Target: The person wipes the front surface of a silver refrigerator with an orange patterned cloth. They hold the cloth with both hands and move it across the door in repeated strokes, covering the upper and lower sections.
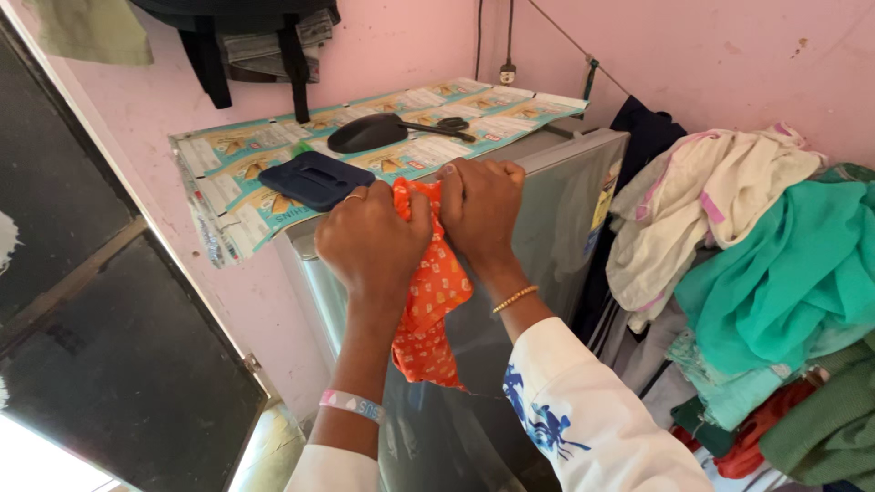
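Note:
An orange patterned cloth (436,301) is bunched between both my hands at the front edge of a grey refrigerator's top (565,150). My left hand (372,239), with a ring and a pink wristband, grips its upper left part. My right hand (480,205), with a gold bracelet, clutches the upper right part. The rest of the cloth hangs down in front of the refrigerator door.
A printed paper sheet (237,164) covers the refrigerator top, bearing a dark blue flat object (314,179), a black hand mirror (369,133) and scissors (453,123). A heap of clothes (766,273) hangs at the right. Dark garments (246,41) hang on the pink wall. A dark door (100,319) stands left.

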